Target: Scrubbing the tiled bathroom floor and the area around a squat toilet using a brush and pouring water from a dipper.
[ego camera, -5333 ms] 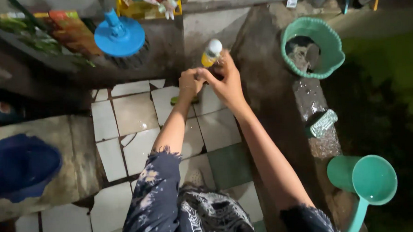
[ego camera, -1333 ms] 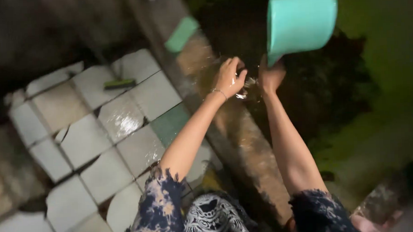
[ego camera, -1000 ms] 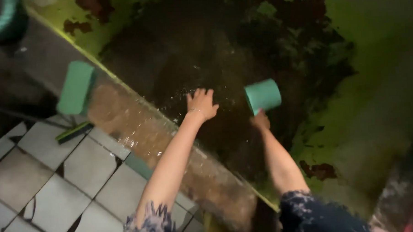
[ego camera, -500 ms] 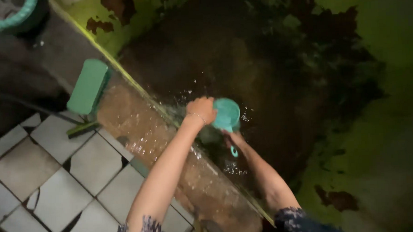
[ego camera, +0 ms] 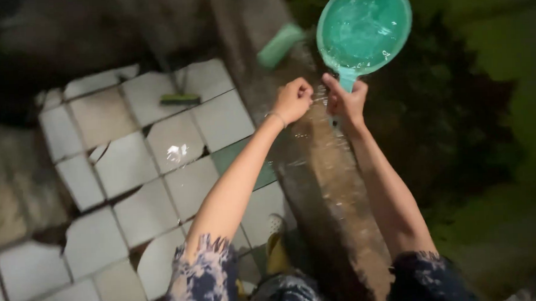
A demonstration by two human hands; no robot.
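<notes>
Spanning lower left: cracked tiled floor (ego camera: pixel 126 167). Centre: wet ledge (ego camera: pixel 328 184). Upper right: teal dipper (ego camera: pixel 364 27) holding water, handle gripped by right hand (ego camera: pixel 344 101). Beside it, left hand (ego camera: pixel 291 100), curled into a fist. Upper centre: green brush (ego camera: pixel 280 45) on ledge.

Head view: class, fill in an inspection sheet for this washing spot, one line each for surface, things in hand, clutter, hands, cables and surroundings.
Surface: wet concrete ledge beside cracked pale floor tiles.
Things in hand: teal dipper, water inside, handle in the right hand.
Clutter: green block on the ledge; small green brush on the tiles.
Hands: right hand closed on the dipper handle; left hand fisted beside it, water splashing between.
Cables: nothing seen.
Surroundings: dark water beyond the ledge, green at its edges.
</notes>
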